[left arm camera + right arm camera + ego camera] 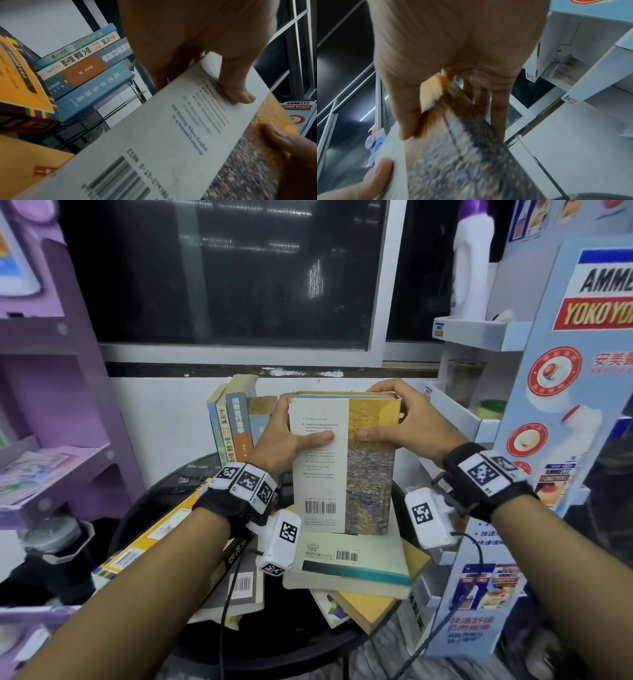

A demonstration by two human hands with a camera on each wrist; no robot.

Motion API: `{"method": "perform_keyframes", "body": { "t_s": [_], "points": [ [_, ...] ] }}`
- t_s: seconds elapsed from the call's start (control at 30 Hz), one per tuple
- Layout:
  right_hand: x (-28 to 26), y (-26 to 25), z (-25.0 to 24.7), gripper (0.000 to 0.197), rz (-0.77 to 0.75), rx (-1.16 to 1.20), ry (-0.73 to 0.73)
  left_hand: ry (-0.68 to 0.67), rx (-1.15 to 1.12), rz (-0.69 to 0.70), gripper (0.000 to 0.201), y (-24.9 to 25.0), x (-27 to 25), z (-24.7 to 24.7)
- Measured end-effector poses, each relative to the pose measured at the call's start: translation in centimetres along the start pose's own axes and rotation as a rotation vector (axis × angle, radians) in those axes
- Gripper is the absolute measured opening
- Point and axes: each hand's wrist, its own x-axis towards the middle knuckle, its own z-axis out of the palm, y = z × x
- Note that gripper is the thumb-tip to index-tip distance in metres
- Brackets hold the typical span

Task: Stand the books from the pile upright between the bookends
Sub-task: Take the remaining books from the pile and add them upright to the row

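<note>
Both hands hold a white-and-gold book (342, 463) upright above the pile, back cover with barcode facing me. My left hand (291, 433) grips its left edge, thumb across the white cover (171, 142). My right hand (400, 419) grips the top right corner, thumb on the gold part, fingers behind the spine (471, 142). Several books (236, 419) stand upright behind at the left, on the round black table (147, 501); a thin metal bookend (135, 93) shows beside them in the left wrist view. The pile (346, 570) lies flat below the held book.
A yellow-covered thick book (150, 539) lies slanted at the pile's left. A purple shelf unit (51, 405) stands left, a pale blue display stand (565, 405) with white shelves right. A dark window (222, 268) and white wall are behind. A grey-lidded bottle (58, 539) sits low left.
</note>
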Motion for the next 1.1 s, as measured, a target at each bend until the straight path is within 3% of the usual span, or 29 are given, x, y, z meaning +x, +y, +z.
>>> {"method": "perform_keyframes", "body": {
  "t_s": [0.27, 0.57, 0.67, 0.9, 1.1],
  "points": [
    [0.6, -2.1, -0.5, 0.051, 0.036, -0.077, -0.154, -0.111, 0.107, -0.005, 0.067, 0.6, 0.6, -1.8],
    [0.1, -4.1, 1.1, 0.058, 0.057, -0.168, -0.101, -0.076, 0.172, 0.010, 0.061, 0.6, 0.8, -2.9],
    [0.1, -5.1, 1.5, 0.056, 0.082, -0.200, -0.111, -0.085, 0.163, -0.005, 0.069, 0.8, 0.5, -3.2],
    [-0.2, -6.9, 3.4, 0.084, 0.047, -0.327, -0.092, -0.085, 0.077, -0.016, 0.077, 1.1, -0.2, -3.7],
    [-0.3, -8.1, 4.2, 0.084, 0.070, -0.361, -0.117, -0.080, 0.049, -0.032, 0.079, 1.2, -0.6, -4.6]
  ]
}}
